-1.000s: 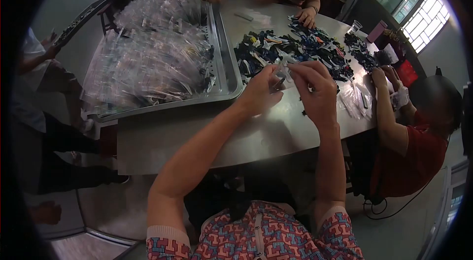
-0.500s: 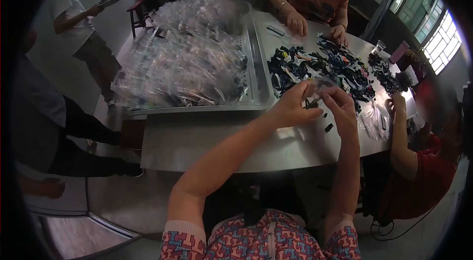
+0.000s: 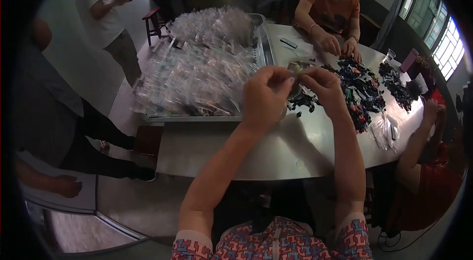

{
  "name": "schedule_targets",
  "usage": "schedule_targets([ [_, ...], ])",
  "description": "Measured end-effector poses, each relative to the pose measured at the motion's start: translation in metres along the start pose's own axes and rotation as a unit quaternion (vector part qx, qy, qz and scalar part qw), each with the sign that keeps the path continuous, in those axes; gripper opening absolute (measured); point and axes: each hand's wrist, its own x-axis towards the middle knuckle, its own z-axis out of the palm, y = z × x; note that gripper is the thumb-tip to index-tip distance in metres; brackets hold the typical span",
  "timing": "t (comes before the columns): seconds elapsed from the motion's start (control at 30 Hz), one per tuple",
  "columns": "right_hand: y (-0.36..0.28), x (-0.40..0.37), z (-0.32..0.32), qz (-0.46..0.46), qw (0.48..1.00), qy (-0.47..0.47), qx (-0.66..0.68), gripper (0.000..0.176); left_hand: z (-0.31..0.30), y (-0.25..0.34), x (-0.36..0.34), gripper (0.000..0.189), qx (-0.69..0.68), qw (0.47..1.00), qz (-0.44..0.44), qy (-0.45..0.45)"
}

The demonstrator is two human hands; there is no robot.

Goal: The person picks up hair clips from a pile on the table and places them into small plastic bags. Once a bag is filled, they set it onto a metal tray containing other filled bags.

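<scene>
Above the table, my left hand is closed in a pinch, thumb against fingers. My right hand pinches just beside it, the fingertips nearly meeting. Between and beyond them shows a small clear plastic bag with a yellowish spot; its exact contents are too blurred to tell. Beyond my hands lies a heap of small dark pieces with some coloured bits, partly hidden by my right hand. A few loose dark pieces lie below my fingers.
To the left, a metal tray is piled with filled clear bags. Flat clear bags lie at right on the metal table. One person in orange works opposite, another in red at right. People stand at left.
Both hands have moved left and slightly up, closer together, with the clear bag between them. My view has shifted, and the orange-sleeved person's hands have come together over the heap.
</scene>
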Motion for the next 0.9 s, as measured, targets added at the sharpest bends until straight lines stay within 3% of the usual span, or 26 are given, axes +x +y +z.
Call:
schedule_targets([
  [0.1,0.009,0.02,0.022,0.003,0.998,-0.068,-0.009,0.012,-0.028,-0.004,-0.009,0.025,0.097,0.992,0.045,0.061],
  [0.17,0.026,0.027,0.033,0.004,0.994,-0.103,-0.028,0.012,-0.041,-0.006,-0.018,0.027,0.128,0.989,0.029,0.066],
  [0.23,0.028,0.022,0.045,0.025,0.987,-0.092,-0.133,0.013,-0.048,-0.011,-0.026,0.03,0.157,0.985,0.011,0.073],
  [0.27,0.032,0.018,0.051,-0.047,0.971,-0.074,-0.222,0.014,-0.051,-0.018,-0.03,0.032,0.212,0.974,0.038,0.073],
  [0.37,0.035,0.01,0.059,-0.077,0.941,-0.066,-0.324,0.014,-0.053,-0.036,-0.035,0.036,0.282,0.953,0.078,0.075],
  [0.43,0.043,0.009,0.059,-0.082,0.948,-0.056,-0.303,0.013,-0.049,-0.036,-0.033,0.038,0.298,0.946,0.096,0.082],
  [0.5,0.049,0.009,0.058,-0.09,0.959,0.02,-0.269,0.015,-0.047,-0.034,-0.03,0.045,0.315,0.935,0.14,0.08],
  [0.57,0.048,0.006,0.057,-0.074,0.969,0.015,-0.234,0.015,-0.045,-0.034,-0.033,0.049,0.307,0.942,0.113,0.071],
  [0.63,0.049,0.002,0.056,0.006,0.958,-0.037,-0.283,0.014,-0.042,-0.032,-0.037,0.054,0.296,0.949,0.087,0.06],
  [0.67,0.051,-0.002,0.056,-0.001,0.938,-0.036,-0.345,0.017,-0.041,-0.032,-0.04,0.057,0.324,0.938,0.101,0.075],
  [0.83,0.044,0.0,0.064,-0.089,0.945,0.001,-0.315,0.022,-0.042,-0.012,-0.038,0.064,0.397,0.891,0.187,0.114],
  [0.9,0.043,0.0,0.066,-0.125,0.947,0.032,-0.293,0.022,-0.04,-0.016,-0.04,0.06,0.413,0.876,0.238,0.08],
])
